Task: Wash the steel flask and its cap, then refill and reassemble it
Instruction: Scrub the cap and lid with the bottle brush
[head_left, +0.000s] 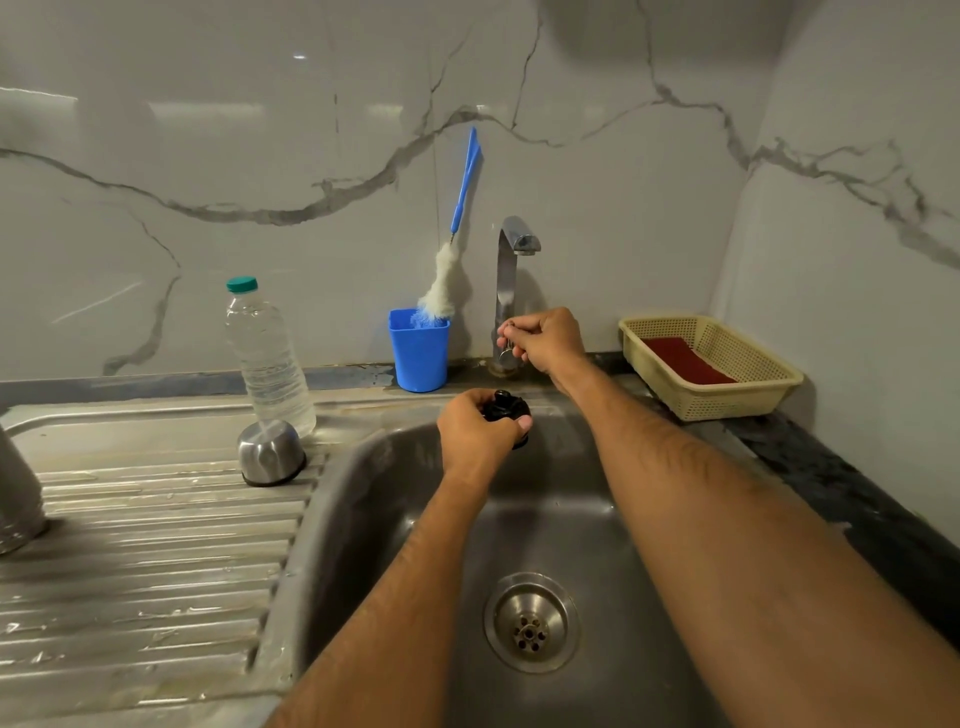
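Note:
My left hand grips a black flask stopper over the back of the steel sink basin, under the tap spout. My right hand pinches the small handle at the base of the chrome tap. No water runs from the spout. A steel cup-shaped cap stands upside down on the ribbed draining board. The steel flask body shows only partly at the left edge of the view.
A clear water bottle with a green cap stands behind the steel cap. A blue cup holds a blue-handled bottle brush. A cream basket with a red sponge sits on the dark counter at right. The drain is open.

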